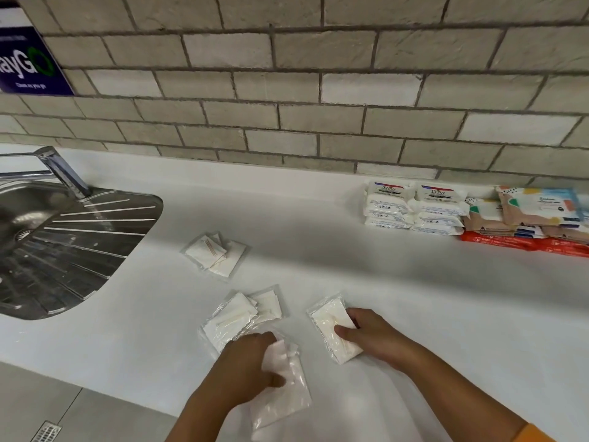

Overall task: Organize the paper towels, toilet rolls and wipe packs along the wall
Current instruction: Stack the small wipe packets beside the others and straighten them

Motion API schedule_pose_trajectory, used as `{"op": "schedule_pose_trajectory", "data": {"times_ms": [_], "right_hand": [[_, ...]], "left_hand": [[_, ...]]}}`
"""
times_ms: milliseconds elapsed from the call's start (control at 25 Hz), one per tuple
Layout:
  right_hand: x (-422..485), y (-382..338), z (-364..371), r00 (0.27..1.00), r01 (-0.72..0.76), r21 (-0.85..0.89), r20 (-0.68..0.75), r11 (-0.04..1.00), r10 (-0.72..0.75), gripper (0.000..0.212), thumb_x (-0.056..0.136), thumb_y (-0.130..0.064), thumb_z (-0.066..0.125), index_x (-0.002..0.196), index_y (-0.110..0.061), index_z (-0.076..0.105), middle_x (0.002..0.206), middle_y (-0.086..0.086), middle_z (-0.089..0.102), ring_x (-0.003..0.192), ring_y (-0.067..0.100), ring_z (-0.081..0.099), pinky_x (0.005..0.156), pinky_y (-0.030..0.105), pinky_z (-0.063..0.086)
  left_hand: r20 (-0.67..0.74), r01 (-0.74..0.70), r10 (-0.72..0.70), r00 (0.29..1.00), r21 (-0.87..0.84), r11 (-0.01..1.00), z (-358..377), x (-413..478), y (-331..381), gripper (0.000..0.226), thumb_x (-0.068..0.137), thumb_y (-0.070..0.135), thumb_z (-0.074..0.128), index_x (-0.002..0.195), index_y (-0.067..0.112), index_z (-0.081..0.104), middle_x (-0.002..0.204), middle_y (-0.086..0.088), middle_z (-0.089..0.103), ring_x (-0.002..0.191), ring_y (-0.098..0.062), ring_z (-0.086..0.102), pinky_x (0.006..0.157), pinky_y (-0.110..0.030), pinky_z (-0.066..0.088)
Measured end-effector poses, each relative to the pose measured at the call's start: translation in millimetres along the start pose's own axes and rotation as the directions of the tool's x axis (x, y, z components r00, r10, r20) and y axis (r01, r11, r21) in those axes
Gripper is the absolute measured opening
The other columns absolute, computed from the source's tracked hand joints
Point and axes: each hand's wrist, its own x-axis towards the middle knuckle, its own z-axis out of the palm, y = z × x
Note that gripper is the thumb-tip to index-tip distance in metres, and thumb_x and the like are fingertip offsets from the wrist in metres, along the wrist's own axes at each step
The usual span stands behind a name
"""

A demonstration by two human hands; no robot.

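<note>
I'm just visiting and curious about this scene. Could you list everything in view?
Clear-wrapped packs: several, white, loose on the counter's front.
Dove packs: two stacks, white, against the wall, right.
Patterned wipe packs: a few, beige with coloured spots, beside the Dove packs.
Red packs: at least two, under the patterned ones.
Counter: one, white.
Sink: one, steel, left.
Tap: one, chrome, at the sink's back edge.
Wall: one, grey-beige brick, behind the counter.
Sign: one, dark blue, top left.
Left hand: one, holding a clear-wrapped pack.
Right hand: one, pinching another pack.
</note>
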Motion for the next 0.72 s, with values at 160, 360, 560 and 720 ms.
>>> {"op": "schedule_pose_trajectory", "data": {"times_ms": [160, 360, 560, 720], "right_hand": [[-1, -5, 0, 0.999, -0.04, 0.111, -0.029, 0.993, 0.043, 0.014, 0.095, -0.017, 0.069, 0.108, -0.018, 0.074, 0.106, -0.001, 0.079, 0.1, 0.019, 0.075, 0.096, 0.044, 0.056], [-15, -30, 9, 0.991, -0.019, 0.398, -0.113, 0.917, 0.069, 0.022, 0.096, -0.008, 0.065, 0.113, -0.016, 0.075, 0.109, 0.004, 0.079, 0.102, 0.025, 0.075, 0.097, 0.047, 0.055], [-39, -56, 35, 1.0, 0.005, 0.648, 0.01, 0.762, -0.016, 0.024, 0.105, -0.02, 0.054, 0.122, -0.018, 0.071, 0.119, 0.011, 0.076, 0.109, 0.032, 0.073, 0.095, 0.057, 0.057], [-48, -58, 46, 0.995, 0.091, 0.565, -0.014, 0.82, -0.101, 0.03, 0.101, -0.02, 0.065, 0.13, -0.02, 0.065, 0.121, 0.007, 0.076, 0.111, 0.027, 0.073, 0.098, 0.052, 0.057]], "left_hand": [[-0.183, -0.037, -0.027, 0.983, -0.336, 0.941, -4, -1, -3, 0.019, 0.095, 0.041, 0.066, 0.083, 0.028, 0.059, 0.076, 0.014, 0.061, 0.076, -0.007, 0.059, 0.071, -0.023, 0.046], [-0.132, -0.038, -0.191, 0.973, -0.903, 0.427, -22, 2, 23, 0.021, 0.102, 0.03, 0.06, 0.089, 0.025, 0.076, 0.085, -0.003, 0.077, 0.079, -0.02, 0.073, 0.068, -0.033, 0.058], [-0.076, -0.048, -0.216, 0.973, -0.99, 0.132, -24, 9, 60, 0.026, 0.104, 0.021, 0.055, 0.099, 0.02, 0.081, 0.105, -0.011, 0.079, 0.099, -0.029, 0.076, 0.078, -0.038, 0.062], [-0.076, -0.037, -0.18, 0.981, -0.977, 0.21, -8, 12, 80, 0.023, 0.102, 0.021, 0.058, 0.099, 0.015, 0.081, 0.102, -0.018, 0.078, 0.097, -0.037, 0.075, 0.088, -0.052, 0.059]]}}
